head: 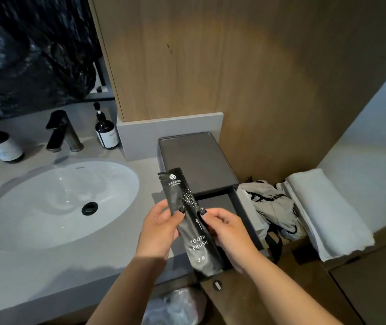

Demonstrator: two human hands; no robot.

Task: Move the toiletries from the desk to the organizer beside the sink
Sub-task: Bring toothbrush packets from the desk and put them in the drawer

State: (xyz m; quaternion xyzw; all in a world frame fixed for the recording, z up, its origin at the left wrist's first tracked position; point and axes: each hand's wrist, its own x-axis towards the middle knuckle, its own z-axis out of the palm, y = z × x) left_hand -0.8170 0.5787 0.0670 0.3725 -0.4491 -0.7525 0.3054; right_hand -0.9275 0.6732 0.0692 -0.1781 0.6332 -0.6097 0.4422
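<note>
One black toothbrush packet (193, 227), held above the near end of the dark organizer (199, 160) at the sink's 3 o'clock. Long axis running from 11 o'clock, the top end with a round white logo, down to 5 o'clock, the bottom end over the desk (46, 266) edge. Printed face up, "TOOTH BRUSH" readable. Grasped by two hands: left hand (158, 233) pinching the left edge, right hand (227, 233) pinching the right edge, both grips clenched on the packet, dark-painted nails on top.

Counted: one oval sink (53, 202), one black faucet (62, 132) at its 12 o'clock, two dark pump bottles (105, 130) flanking the faucet, one rolled white towel (328, 214) at far 3 o'clock, one crumpled grey printed bag (271, 205) between towel and organizer.

Organizer's near compartment partly hidden behind packet and hands; contents not discernible. Left bottle cut off by shadow at top. Bottle labels too small to read. Crinkled plastic (175, 306) below the desk, dim and unidentifiable.
</note>
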